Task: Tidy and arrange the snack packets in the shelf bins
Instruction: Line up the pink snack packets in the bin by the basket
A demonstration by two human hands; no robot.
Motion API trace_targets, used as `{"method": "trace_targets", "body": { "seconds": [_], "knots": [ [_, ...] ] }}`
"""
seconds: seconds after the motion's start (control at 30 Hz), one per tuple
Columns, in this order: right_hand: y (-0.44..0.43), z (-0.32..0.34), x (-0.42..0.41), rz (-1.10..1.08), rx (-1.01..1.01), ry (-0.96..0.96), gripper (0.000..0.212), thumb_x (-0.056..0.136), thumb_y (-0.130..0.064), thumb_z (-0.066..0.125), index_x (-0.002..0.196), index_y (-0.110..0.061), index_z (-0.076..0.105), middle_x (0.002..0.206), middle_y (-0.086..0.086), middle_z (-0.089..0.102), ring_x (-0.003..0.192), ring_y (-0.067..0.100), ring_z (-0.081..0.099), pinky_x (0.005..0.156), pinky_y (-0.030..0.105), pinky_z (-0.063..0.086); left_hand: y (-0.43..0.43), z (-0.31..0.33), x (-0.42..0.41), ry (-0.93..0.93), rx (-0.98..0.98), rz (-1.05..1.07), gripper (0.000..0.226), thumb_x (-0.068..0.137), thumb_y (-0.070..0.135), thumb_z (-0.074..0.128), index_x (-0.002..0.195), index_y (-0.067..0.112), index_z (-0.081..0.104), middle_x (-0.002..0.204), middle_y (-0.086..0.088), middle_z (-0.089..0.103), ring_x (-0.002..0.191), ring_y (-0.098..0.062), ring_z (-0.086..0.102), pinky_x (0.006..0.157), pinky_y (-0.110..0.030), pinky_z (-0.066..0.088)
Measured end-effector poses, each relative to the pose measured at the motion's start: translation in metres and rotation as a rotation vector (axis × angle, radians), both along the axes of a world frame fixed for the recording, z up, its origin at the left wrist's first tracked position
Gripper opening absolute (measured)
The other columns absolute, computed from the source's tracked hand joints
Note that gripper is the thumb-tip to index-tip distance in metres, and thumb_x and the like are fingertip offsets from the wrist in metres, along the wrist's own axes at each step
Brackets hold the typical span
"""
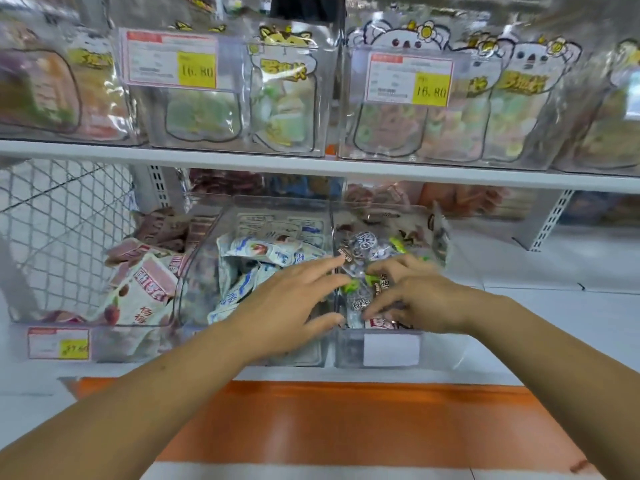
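Here the clear-wrapped packets (363,251) lie in the right bin (346,351), at one o'clock from the left hand (291,299) (fingers straight, touching them); the nearer right hand (412,292) curls round some.

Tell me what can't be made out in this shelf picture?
Head view only:
- Lower-left price tag: figures blurred.
- Right hand: motion blur and its own fingers hide whether it grips the clear packets.
- Packets beneath the left hand: covered by it.
- Back-row packets: blurred, tops cut by the upper shelf.
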State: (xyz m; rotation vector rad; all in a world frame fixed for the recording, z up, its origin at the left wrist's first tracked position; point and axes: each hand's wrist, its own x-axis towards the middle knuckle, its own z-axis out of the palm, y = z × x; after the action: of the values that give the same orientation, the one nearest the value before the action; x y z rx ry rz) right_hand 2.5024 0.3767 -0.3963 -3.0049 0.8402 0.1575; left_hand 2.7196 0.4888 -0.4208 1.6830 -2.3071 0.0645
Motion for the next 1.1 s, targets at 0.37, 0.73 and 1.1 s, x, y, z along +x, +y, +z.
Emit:
{"method": "trace_targets", "body": {
  "seconds": [0.37,0.73,1.1],
  "knots": [
    [-0.001,0.0,0.017,-0.069,0.093,0.2,0.038,0.094,-0.032,0.057,0.115,-0.064,0.054,0.158,-0.021,-0.016,0.146,0.023,-0.014,0.118,0.048,-0.008,-0.001,-0.009,0.003,0.047,0.007,0.001,0.058,0.093,0.059,0.04,0.146,0.044,0.023,0.157,0.026,-0.003,0.141,-0.008,0.025,0.112,-0.032,0.027],
    [-0.009,-0.017,-0.004,-0.124,0.201,-0.305,0.015,0.083,-0.044,0.07,0.081,-0.057,0.062,0.147,-0.028,0.029,0.141,0.013,0.012,0.117,0.04,0.006,0.001,-0.003,-0.001,0.137,0.057,0.016,0.063,0.09,0.058,0.05,0.147,0.045,0.026,0.156,0.028,0.002,0.143,0.001,0.012,0.117,-0.029,0.018],
    [0.003,0.0,0.008,-0.328,0.451,-0.835,0.005,0.078,-0.034,0.076,0.084,-0.036,0.076,0.124,-0.014,0.055,0.123,0.005,0.045,0.112,0.037,0.03,0.002,0.006,-0.01,0.216,0.085,0.051,0.073,0.087,0.057,0.059,0.149,0.039,0.025,0.157,0.023,0.01,0.142,0.001,0.008,0.116,-0.026,0.013]
  ]
}}
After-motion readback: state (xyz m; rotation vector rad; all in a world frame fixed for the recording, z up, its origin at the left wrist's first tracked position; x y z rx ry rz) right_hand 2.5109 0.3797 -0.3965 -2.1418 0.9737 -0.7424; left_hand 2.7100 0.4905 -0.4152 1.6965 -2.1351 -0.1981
